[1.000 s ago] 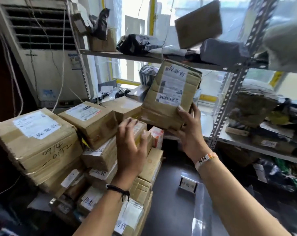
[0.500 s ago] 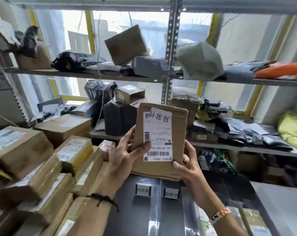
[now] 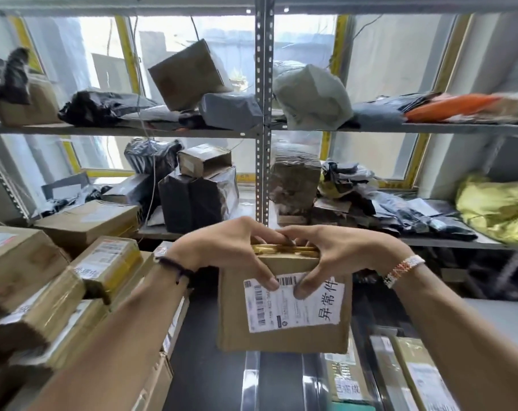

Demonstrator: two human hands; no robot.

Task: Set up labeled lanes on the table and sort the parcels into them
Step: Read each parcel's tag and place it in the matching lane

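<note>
Both hands, left hand and right hand, pinch the box above the table (label up, likely to read its lane).

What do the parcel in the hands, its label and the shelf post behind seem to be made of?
The parcel: brown cardboard, matte, likely corrugated; glossy yellowish tape, probably plastic, runs along its top edge. The label: white paper with printed barcodes, apparently stuck on. The shelf post: grey metal, seemingly painted steel, with rows of punched holes.
</note>
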